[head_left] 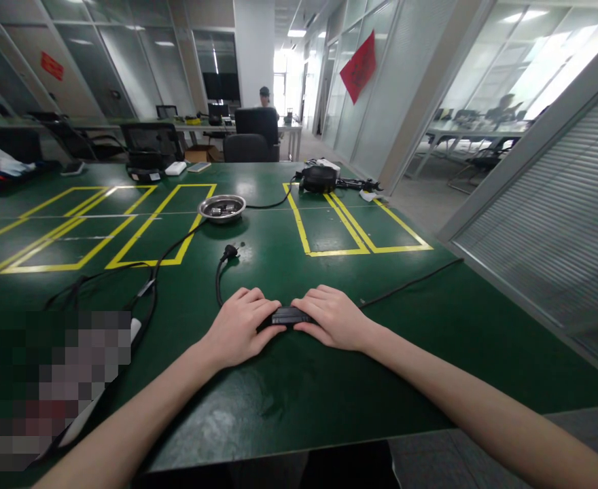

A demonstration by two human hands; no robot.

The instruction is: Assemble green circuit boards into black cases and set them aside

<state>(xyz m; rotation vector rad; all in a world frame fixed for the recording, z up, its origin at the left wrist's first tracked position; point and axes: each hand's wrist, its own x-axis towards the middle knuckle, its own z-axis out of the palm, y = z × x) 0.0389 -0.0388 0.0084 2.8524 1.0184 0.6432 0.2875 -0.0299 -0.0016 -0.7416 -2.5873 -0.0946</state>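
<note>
Both my hands grip a black power adapter (291, 316) low over the green table, one at each end. My left hand (241, 324) is closed around its left end, thumb along the near side. On the right end my right hand (333, 316) is closed in the same way. A thick black cord with a mains plug (230, 252) rises from behind my left hand, the plug lying on the table. From behind my right hand a thinner black cable (411, 282) runs toward the table's right edge. The ends of the adapter are hidden by my fingers.
A metal bowl (222, 208) with small metal parts stands ahead. Yellow tape (337, 254) marks rectangles on the green table (258, 407). Black gear (319, 179) lies at the far edge. Loose cables (156, 265) and a blurred-out area are at left. A person (264, 97) sits far back.
</note>
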